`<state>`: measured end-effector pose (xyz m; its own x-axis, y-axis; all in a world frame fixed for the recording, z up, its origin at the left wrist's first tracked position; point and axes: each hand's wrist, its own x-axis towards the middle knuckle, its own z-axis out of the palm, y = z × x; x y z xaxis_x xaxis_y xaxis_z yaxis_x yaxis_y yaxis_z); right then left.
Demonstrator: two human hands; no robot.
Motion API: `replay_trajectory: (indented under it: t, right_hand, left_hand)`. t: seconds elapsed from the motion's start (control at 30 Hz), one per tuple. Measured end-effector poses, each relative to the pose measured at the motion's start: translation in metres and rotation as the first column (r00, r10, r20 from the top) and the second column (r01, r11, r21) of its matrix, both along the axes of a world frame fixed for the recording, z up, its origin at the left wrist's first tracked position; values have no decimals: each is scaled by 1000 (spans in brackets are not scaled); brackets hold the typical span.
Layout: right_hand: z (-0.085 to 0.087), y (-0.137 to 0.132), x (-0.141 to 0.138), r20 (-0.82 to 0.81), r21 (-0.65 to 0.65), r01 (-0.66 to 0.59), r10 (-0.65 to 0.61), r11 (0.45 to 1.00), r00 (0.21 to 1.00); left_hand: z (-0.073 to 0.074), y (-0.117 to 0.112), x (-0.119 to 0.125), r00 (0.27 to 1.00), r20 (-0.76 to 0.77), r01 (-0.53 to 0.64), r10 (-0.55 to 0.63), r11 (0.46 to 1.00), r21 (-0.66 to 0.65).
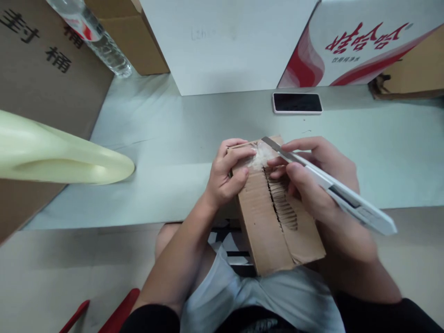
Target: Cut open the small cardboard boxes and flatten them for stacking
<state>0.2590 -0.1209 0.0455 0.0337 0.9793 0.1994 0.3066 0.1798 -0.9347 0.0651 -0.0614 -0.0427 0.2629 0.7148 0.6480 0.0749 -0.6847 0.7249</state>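
A brown cardboard box (256, 222) rests between my lap and the table's front edge, tilted toward me. Its upper face has a long dark slit with torn, ribbed cardboard beside it. Clear tape (261, 156) is bunched near the box's far end. My left hand (231, 173) grips the far left corner of the box, fingers over the tape. In my right hand (319, 175) is a white utility knife (342, 194), its blade out over the far end of the box. Some of my right fingers are tucked below the knife, near the tape.
Along the back of the table (166, 148) stand a white box (229, 46), a red-and-white printed carton (354, 46) and a water bottle (100, 39). A phone (297, 103) lies before them. From the left juts a pale yellow rounded object (65, 155), beside a large carton (45, 83).
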Motion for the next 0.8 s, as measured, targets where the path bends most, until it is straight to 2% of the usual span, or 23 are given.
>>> replay_trajectory:
  t: [0.17,0.4,0.7,0.8]
  right_hand:
    - [-9,1,0,152,17,1,-3,1000,988]
    - [1,2,-3,335,38,-18,5,999,942]
    - [12,1,-7,422,0,-36,33,999,906]
    - [12,3,-7,423,40,-62,39,997,905]
  left_hand:
    - [-2,1,1,1000,27,1,-1,1000,-9]
    - [-2,1,2,998,56,-7,8,1000,-22]
    - [-1,0,3,998,66,-1,3,1000,-24]
    - [-1,0,3,998,64,-7,9,1000,-21]
